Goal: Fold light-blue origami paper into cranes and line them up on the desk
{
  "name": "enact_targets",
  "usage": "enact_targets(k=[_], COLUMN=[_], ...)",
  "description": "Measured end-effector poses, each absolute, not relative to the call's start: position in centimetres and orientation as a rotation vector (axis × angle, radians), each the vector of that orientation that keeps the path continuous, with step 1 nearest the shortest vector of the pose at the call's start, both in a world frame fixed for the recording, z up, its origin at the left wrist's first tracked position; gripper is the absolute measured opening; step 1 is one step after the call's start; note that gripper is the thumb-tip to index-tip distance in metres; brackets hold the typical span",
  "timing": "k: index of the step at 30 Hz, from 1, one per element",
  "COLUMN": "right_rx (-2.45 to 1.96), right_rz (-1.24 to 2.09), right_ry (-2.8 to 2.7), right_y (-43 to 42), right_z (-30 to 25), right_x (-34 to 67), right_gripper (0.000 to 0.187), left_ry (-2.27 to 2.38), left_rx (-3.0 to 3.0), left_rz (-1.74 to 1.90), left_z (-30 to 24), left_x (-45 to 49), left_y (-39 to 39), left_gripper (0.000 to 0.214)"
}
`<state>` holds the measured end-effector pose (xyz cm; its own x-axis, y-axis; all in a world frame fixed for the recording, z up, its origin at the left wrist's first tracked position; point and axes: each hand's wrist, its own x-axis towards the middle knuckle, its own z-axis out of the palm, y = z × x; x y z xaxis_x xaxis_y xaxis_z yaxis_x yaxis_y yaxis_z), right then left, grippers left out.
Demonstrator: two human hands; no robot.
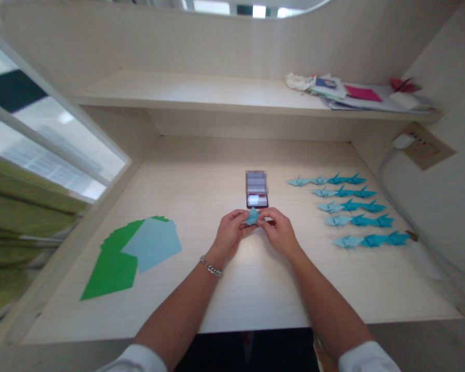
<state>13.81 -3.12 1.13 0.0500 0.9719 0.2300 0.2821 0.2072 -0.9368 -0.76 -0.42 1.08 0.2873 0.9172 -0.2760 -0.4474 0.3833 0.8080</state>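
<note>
A small folded piece of light blue paper [252,216] is pinched between my two hands over the middle of the desk. My left hand [231,231], with a chain bracelet at the wrist, grips its left side. On the opposite side, the fingers of my right hand [279,231] close on the paper. Just beyond my fingertips a small phone [257,199] lies on the desk, its screen lit and partly blurred. Rows of blue folded paper cranes [366,220] stand to the right, shading from pale to deeper blue.
Green paper sheets [114,268] are fanned out at the left, with light blue paper [158,245] over them. A shelf [201,93] spans the back, bearing papers and a pink sheet [362,93]. A cable [389,186] runs from a wall socket [426,147] along the right side.
</note>
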Motion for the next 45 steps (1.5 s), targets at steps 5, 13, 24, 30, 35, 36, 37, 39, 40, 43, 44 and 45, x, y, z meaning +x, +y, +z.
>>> enact_targets(k=[5, 13, 24, 30, 35, 36, 37, 39, 40, 43, 44, 45], right_rx=[-1.291, -1.320, -1.486, -1.343, -1.283, -1.274, -1.265, -1.250, -1.243, -1.219, -1.208, -1.196], right_rz=[0.805, 0.791, 0.955, 1.245, 1.378, 1.397, 1.414, 1.439, 1.450, 1.479, 1.490, 1.504], right_ry=[-1.507, -1.659, -1.310, -1.049, -0.931, -0.912, -0.895, -0.868, -0.857, -0.835, -0.828, -0.822], right_y=[-3.1, -2.8, -2.1, -2.1, -2.4, -2.5, -2.5, -2.6, -2.6, -2.6, -2.7, -2.7], right_z=[0.9, 0.3, -0.2, -0.2, 0.1, 0.1, 0.2, 0.3, 0.3, 0.4, 0.5, 0.5], right_x=[14.0, 14.3, 14.7, 14.1, 13.7, 13.7, 13.7, 13.7, 13.7, 13.8, 13.8, 13.8], right_gripper=[0.017, 0.014, 0.030, 0.033, 0.035, 0.035, 0.035, 0.034, 0.033, 0.032, 0.032, 0.032], left_ry=[0.899, 0.947, 0.938, 1.045, 1.061, 1.054, 1.047, 1.035, 1.030, 1.018, 1.015, 1.014], left_rx=[0.731, 0.790, 0.998, 1.244, 1.408, 1.424, 1.438, 1.470, 1.487, 1.515, 1.514, 1.506], left_rz=[1.031, 1.024, 1.080, 1.087, 1.113, 1.115, 1.114, 1.107, 1.101, 1.097, 1.097, 1.099], left_z=[1.1, 0.6, 1.3, 1.3, 1.2, 1.1, 1.1, 1.0, 1.0, 0.7, 0.6, 0.5], left_x=[-0.6, -0.5, -1.4, -0.9, -1.0, -1.1, -1.2, -1.3, -1.3, -1.4, -1.4, -1.4], left_y=[-0.4, -0.3, -0.1, -0.9, -0.9, -0.8, -0.8, -0.7, -0.7, -0.6, -0.5, -0.5], left_gripper=[0.023, 0.026, 0.047, 0.047, 0.038, 0.036, 0.036, 0.036, 0.036, 0.036, 0.036, 0.036])
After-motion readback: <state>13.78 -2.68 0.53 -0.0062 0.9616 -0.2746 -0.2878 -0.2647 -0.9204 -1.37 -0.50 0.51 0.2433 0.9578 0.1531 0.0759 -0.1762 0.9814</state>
